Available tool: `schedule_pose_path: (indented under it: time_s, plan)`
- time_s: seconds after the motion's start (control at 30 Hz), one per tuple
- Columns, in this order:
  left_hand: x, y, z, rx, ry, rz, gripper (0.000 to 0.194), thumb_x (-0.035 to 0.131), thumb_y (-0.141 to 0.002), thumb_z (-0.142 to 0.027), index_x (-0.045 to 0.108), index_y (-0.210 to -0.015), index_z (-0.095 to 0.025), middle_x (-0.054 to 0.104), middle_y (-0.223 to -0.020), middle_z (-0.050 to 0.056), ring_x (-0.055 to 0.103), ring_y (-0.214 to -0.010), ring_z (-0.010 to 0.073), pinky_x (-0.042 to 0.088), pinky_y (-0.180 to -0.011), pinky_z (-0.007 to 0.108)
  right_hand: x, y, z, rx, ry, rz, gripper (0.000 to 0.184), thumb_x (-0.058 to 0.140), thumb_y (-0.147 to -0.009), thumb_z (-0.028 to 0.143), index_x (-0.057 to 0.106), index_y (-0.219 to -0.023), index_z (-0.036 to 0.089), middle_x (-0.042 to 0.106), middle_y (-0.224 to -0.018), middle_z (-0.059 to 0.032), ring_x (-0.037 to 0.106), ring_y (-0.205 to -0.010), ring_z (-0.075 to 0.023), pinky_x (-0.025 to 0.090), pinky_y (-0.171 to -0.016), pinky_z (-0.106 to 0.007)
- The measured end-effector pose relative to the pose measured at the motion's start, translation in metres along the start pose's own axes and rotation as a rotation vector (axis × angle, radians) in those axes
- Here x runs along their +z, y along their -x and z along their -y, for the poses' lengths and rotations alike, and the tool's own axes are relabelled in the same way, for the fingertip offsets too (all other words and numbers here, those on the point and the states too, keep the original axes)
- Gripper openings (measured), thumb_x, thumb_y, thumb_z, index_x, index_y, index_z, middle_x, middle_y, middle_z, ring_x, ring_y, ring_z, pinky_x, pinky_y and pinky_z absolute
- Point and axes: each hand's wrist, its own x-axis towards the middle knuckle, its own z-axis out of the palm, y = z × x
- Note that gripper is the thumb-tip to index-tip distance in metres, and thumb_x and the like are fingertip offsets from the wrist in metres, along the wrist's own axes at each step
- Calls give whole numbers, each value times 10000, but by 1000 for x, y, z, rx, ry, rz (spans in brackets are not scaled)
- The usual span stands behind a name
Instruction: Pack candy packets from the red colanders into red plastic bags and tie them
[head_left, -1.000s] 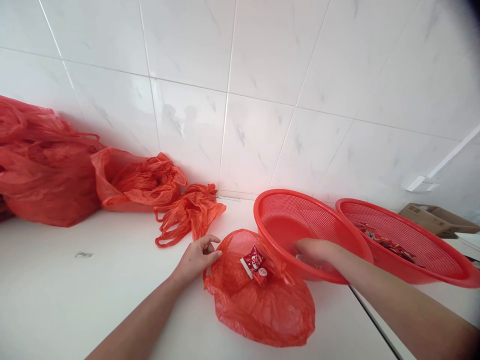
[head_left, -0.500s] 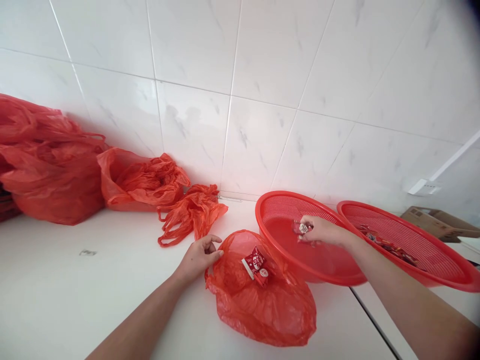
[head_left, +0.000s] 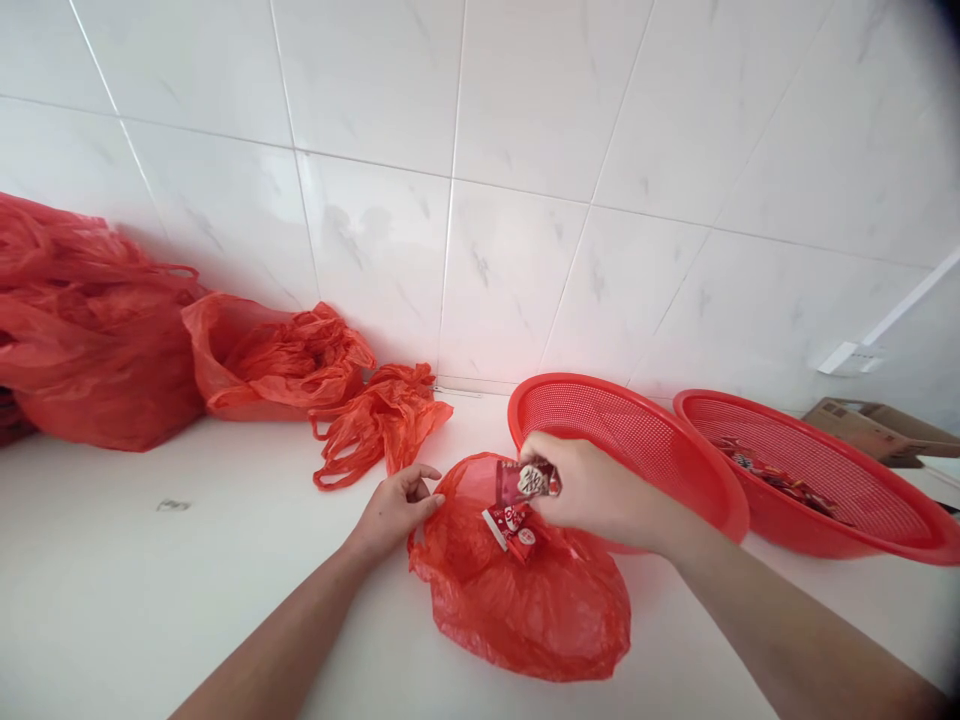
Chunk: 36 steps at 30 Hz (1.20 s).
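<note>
A red plastic bag [head_left: 555, 620] lies spread on the white table with its mouth open upward. My left hand [head_left: 394, 515] is at the bag's left rim, its thumb on the edge and its index finger stretched out; the other fingers are partly hidden. Inside the bag rest a few small red-and-white snack packets [head_left: 514, 530]. Just above them, my right hand [head_left: 577, 485] is closed around a dark red packet [head_left: 529, 482] with a pale printed motif. The nearest red plastic basket [head_left: 634, 400] stands behind my right hand, and its bottom is largely covered from sight.
A second red basket [head_left: 885, 490] holds several small packets [head_left: 780, 480]. Beyond it sits an open cardboard box [head_left: 874, 430]. Crumpled red bags [head_left: 379, 420], a half-open bag [head_left: 277, 360] and a big bulging bag [head_left: 97, 340] line the tiled wall.
My right hand has moved left out of the near basket, bringing the dark red packet over the bag. My left hand stays at the bag's rim.
</note>
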Motion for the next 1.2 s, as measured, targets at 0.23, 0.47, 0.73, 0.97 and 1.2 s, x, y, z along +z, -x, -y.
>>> schedule_pose_path:
  time_s: [0.23, 0.47, 0.73, 0.97, 1.2]
  plan:
    - [-1, -3, 9, 1, 60, 12, 319, 599, -751, -404, 539, -974, -185, 469, -554, -80, 465, -465, 96, 340, -479, 205, 14, -2, 4, 6, 16, -3, 344, 643, -681, 286, 581, -1017, 246, 639, -862, 5, 569, -763, -149, 380, -605, -227]
    - [-1, -3, 11, -2, 84, 2, 331, 612, -739, -404, 539, -968, -176, 454, -547, -79, 454, -457, 94, 336, -469, 201, 0, 16, -20, 109, 25, -202, 248, 529, -783, 346, 596, -1009, 268, 638, -1067, -31, 591, -967, -212, 461, -793, -326]
    - [-2, -2, 9, -2, 96, -48, 299, 581, -759, -402, 540, -952, -177, 419, -545, -86, 411, -428, 80, 339, -451, 199, 9, 56, -93, 256, 14, -156, 511, 486, -816, 523, 469, -1265, 281, 495, -1343, -60, 453, -1234, -262, 396, -993, -419]
    - [-1, 0, 5, -26, 124, -59, 307, 580, -761, -401, 545, -969, -177, 404, -547, -81, 415, -445, 82, 330, -433, 188, 12, 59, -92, 209, 61, -190, 371, 419, -867, 490, 604, -1134, 311, 609, -1224, -4, 554, -1134, -232, 451, -949, -372]
    - [-2, 0, 6, -20, 125, -73, 303, 580, -772, -392, 544, -976, -170, 409, -541, -81, 414, -439, 77, 336, -431, 186, 11, 46, -103, 206, 199, -298, 357, 376, -886, 418, 634, -1099, 293, 637, -1183, 0, 591, -1083, -241, 495, -883, -379]
